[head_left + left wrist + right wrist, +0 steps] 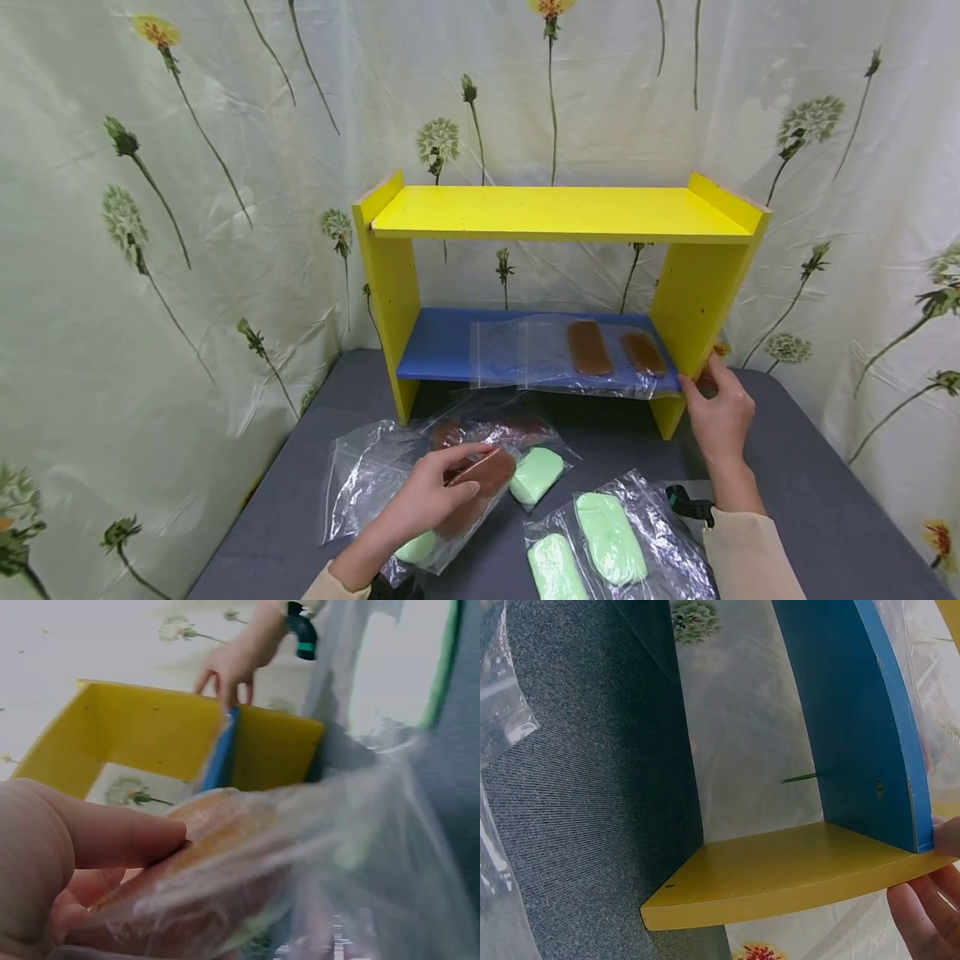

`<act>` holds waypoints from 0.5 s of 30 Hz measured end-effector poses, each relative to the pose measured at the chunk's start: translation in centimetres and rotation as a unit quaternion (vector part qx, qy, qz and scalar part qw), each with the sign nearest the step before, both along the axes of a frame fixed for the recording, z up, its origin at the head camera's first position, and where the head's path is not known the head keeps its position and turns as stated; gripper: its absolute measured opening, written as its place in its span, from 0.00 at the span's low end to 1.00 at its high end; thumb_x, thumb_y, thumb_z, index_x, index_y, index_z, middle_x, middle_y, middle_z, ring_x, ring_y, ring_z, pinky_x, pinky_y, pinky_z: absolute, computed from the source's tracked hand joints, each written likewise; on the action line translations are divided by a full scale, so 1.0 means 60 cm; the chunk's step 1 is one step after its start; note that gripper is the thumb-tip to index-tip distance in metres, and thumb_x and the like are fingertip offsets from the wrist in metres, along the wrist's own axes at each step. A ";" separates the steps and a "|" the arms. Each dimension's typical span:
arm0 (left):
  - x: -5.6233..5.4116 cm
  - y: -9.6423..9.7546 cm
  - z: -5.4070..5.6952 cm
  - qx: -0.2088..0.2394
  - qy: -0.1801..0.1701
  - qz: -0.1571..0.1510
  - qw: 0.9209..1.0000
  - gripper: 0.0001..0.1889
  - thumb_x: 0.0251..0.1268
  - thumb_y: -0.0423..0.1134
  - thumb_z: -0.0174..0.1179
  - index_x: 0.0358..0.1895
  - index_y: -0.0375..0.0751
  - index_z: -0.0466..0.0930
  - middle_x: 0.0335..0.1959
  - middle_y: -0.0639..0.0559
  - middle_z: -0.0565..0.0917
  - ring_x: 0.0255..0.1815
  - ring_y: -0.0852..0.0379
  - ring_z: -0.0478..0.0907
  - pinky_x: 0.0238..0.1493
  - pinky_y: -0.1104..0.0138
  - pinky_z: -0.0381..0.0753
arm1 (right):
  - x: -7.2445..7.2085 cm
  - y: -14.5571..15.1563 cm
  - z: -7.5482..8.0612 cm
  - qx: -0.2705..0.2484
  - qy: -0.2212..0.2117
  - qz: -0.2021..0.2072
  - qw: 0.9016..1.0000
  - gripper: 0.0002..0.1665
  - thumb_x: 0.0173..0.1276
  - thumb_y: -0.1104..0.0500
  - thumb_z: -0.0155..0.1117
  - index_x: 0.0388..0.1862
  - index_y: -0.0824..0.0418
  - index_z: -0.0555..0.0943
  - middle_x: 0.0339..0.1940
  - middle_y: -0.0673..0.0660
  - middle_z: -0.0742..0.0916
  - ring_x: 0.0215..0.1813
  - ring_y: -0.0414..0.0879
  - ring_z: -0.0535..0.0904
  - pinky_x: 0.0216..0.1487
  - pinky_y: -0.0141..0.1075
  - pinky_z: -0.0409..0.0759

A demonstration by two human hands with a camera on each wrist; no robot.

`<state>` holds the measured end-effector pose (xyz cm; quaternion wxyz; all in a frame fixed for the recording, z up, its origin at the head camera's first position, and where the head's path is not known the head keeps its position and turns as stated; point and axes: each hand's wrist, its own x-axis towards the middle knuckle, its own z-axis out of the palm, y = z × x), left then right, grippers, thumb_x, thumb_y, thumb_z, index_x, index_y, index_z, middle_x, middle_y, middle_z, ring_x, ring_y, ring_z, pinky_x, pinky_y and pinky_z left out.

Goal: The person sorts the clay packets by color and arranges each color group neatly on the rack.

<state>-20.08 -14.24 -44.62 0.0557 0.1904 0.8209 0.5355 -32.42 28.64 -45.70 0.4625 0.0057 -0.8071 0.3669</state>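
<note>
Left hand (431, 492) pinches a bagged brown bar (489, 473) above a gray bench (281, 533), in front of a yellow shelf (693, 292). Right hand (722, 417) grips the shelf's right side, thumb at its front edge. Two more brown bars (589, 348) lie bagged on the blue board (442, 340), bagged green blocks (611, 540) on the bench

Bears, on dark grey cloth-covered table (795, 467), a yellow-and-blue shelf unit (555, 208) and clear plastic bags (663, 533) of pale green blocks (609, 537). Carries bagged, rounded brown slabs (588, 347) on blue board (442, 346).
</note>
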 end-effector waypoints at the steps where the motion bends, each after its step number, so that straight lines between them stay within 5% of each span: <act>1: -0.001 -0.001 0.006 0.008 -0.003 -0.003 1.000 0.25 0.69 0.31 0.62 0.67 0.58 0.78 0.57 0.51 0.82 0.46 0.54 0.82 0.43 0.63 0.81 | 0.001 0.000 0.000 0.001 0.000 0.000 1.000 0.36 0.59 0.65 0.78 0.68 0.52 0.80 0.42 0.62 0.88 0.39 0.47 0.81 0.47 0.21 0.64; 10: -0.005 -0.006 0.067 0.058 -0.011 -0.012 0.998 0.26 0.73 0.35 0.62 0.70 0.64 0.74 0.57 0.52 0.82 0.51 0.52 0.82 0.47 0.59 0.82 | 0.003 0.000 0.001 0.002 -0.005 0.000 1.000 0.37 0.60 0.65 0.77 0.69 0.51 0.79 0.42 0.64 0.87 0.41 0.57 0.83 0.49 0.47 0.73; 15: -0.011 -0.007 0.099 0.091 0.013 -0.043 0.995 0.26 0.73 0.35 0.60 0.70 0.65 0.74 0.62 0.56 0.80 0.56 0.53 0.81 0.53 0.59 0.81 | 0.001 0.000 0.000 0.007 0.001 0.001 1.000 0.37 0.59 0.65 0.78 0.68 0.52 0.79 0.42 0.63 0.87 0.40 0.56 0.83 0.48 0.33 0.70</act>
